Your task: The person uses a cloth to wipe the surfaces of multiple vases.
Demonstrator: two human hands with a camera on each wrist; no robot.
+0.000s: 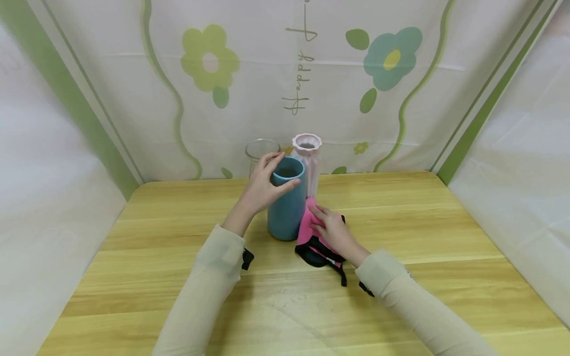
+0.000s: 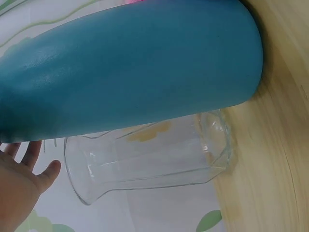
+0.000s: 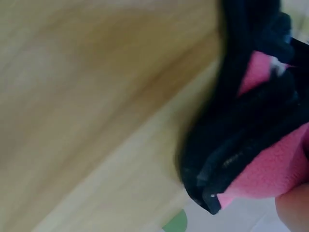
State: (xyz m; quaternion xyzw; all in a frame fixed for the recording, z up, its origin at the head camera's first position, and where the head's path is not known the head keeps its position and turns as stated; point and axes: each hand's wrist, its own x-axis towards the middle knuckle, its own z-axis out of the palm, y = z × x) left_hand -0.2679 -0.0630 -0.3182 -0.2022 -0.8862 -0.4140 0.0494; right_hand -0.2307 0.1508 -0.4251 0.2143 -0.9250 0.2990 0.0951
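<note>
A tall blue vase [image 1: 287,212] stands upright on the table. My left hand [image 1: 262,185] holds it by the rim, thumb across the front and fingers at the far left side. In the left wrist view the blue vase [image 2: 145,67] fills the upper part, with the left hand [image 2: 21,186] at its top end. My right hand [image 1: 335,231] grips a pink fleecy cloth piece with black trim [image 1: 306,226] against the vase's lower right side. Up close, the right wrist view shows the pink cloth piece [image 3: 270,169] and a bit of the right hand [image 3: 295,208].
Behind the blue vase stand a clear glass vase [image 2: 149,166] on the left and a pale pink fluted vase [image 1: 311,170] on the right. The wooden table [image 1: 178,277] ends at a flower-printed curtain [image 1: 267,74]. White sheets hang at both sides.
</note>
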